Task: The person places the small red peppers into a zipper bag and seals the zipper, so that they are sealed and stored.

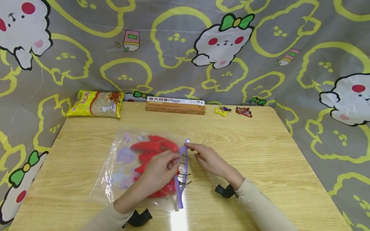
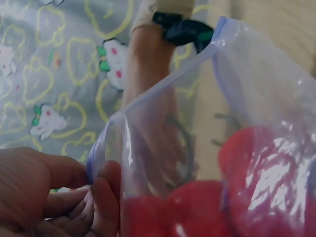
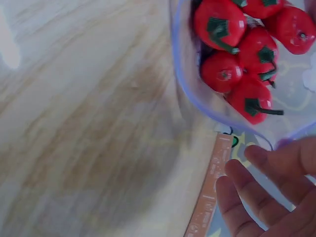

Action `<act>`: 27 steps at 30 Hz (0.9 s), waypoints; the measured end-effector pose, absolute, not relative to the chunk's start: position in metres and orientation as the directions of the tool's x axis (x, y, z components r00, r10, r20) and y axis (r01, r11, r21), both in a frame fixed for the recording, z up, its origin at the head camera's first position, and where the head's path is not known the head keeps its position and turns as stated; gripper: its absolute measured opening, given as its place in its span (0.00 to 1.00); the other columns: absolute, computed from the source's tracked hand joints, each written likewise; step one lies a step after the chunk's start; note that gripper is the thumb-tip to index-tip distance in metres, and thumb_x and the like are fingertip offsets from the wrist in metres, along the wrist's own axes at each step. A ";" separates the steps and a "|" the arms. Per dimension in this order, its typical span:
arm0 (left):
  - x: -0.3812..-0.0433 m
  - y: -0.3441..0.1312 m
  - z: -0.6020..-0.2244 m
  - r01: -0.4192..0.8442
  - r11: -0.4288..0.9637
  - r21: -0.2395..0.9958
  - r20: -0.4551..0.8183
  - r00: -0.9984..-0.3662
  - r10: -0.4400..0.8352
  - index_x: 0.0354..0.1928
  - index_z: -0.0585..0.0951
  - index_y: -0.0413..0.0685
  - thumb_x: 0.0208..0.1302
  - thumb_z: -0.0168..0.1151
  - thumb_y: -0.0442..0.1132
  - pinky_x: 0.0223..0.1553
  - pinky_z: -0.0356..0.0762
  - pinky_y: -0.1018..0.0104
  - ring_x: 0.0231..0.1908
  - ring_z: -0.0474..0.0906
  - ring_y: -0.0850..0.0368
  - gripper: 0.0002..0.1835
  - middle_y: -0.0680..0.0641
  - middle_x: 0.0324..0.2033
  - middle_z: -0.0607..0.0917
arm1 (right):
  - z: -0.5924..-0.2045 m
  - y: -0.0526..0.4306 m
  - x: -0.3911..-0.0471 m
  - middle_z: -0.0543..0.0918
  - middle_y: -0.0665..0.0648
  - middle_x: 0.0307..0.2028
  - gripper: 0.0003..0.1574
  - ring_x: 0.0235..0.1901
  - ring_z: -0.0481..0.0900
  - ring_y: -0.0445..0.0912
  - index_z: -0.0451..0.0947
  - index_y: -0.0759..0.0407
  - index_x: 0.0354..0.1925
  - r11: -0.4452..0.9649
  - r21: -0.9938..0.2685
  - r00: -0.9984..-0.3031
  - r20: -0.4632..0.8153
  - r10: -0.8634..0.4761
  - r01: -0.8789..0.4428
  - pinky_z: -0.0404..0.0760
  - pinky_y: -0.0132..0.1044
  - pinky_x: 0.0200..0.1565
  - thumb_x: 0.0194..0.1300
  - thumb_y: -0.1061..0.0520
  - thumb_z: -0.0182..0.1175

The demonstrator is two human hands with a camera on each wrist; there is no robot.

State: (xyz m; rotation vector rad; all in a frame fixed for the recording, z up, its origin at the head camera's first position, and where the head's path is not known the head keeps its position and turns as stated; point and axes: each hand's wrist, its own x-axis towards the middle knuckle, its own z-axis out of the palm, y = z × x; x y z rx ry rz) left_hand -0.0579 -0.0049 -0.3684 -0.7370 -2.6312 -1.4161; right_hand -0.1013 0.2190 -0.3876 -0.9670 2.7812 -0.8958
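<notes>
A clear zip bag [image 1: 108, 189] with a purple zip edge lies on the table, its mouth facing right and parted. Several red peppers [image 1: 144, 146] are inside; their dark green stems [image 3: 266, 109] point toward the mouth in the right wrist view. My left hand [image 1: 162, 171] reaches across the bag and pinches the near side of the purple edge [image 2: 165, 81] between thumb and fingers. At the far end of the mouth, my right hand [image 1: 212, 160] touches the corner with an outstretched index finger, its thumb held apart. The left hand hides some peppers from the head view.
Along the table's back edge lie a yellow food packet [image 1: 99, 104], a long pasta box [image 1: 175, 106], a small yellow wrapped sweet [image 1: 220, 111] and a red one [image 1: 243, 111]. Patterned grey cloth [image 1: 173, 35] encloses the table's back and sides.
</notes>
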 end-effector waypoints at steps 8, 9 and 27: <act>-0.024 0.000 -0.377 0.767 0.587 0.260 0.470 -0.632 0.616 0.46 0.79 0.46 0.59 0.60 0.43 0.18 0.69 0.76 0.20 0.71 0.64 0.14 0.52 0.33 0.79 | -0.394 0.222 -0.104 0.76 0.57 0.55 0.30 0.52 0.76 0.48 0.69 0.57 0.60 0.647 -0.516 -0.806 0.164 -0.569 -0.562 0.76 0.42 0.50 0.61 0.73 0.47; -0.017 0.000 -0.378 0.802 0.579 0.145 0.487 -0.568 0.664 0.44 0.80 0.47 0.58 0.60 0.46 0.18 0.69 0.74 0.20 0.71 0.64 0.15 0.51 0.33 0.80 | -0.394 0.222 -0.105 0.77 0.57 0.54 0.30 0.50 0.77 0.48 0.70 0.57 0.60 0.644 -0.512 -0.803 0.172 -0.571 -0.568 0.77 0.42 0.49 0.61 0.73 0.47; 0.025 0.001 -0.425 0.782 0.470 -0.410 0.477 -0.255 0.841 0.25 0.78 0.54 0.60 0.24 0.31 0.14 0.64 0.70 0.15 0.70 0.61 0.28 0.53 0.18 0.77 | -0.400 0.222 -0.120 0.78 0.56 0.53 0.27 0.47 0.78 0.45 0.71 0.58 0.59 0.674 -0.472 -0.807 0.160 -0.569 -0.569 0.78 0.39 0.44 0.62 0.70 0.48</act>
